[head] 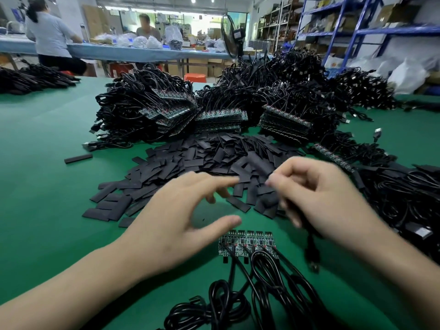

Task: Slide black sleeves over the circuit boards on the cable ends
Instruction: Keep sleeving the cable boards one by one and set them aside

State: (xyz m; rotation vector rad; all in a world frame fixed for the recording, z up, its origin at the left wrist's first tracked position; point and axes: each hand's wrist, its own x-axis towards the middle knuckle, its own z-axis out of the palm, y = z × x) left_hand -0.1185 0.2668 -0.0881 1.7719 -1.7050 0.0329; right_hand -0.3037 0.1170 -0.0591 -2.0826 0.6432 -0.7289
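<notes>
left grip (pixel 176 225) spread, empty | right grip (pixel 321 201) curled round cable (pixel 309 244) | boards (pixel 247 242) just beneath left thumb

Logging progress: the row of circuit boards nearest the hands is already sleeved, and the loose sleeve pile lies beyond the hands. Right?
No. The head view shows that row of circuit boards bare, not sleeved; the loose sleeve pile does lie beyond the left hand and right hand.

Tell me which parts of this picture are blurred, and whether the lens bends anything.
Head view: the right hand and the cable it holds are smeared by motion, the left hand less; the circuit boards below are sharp; the wide lens tilts the blue shelving.
</notes>
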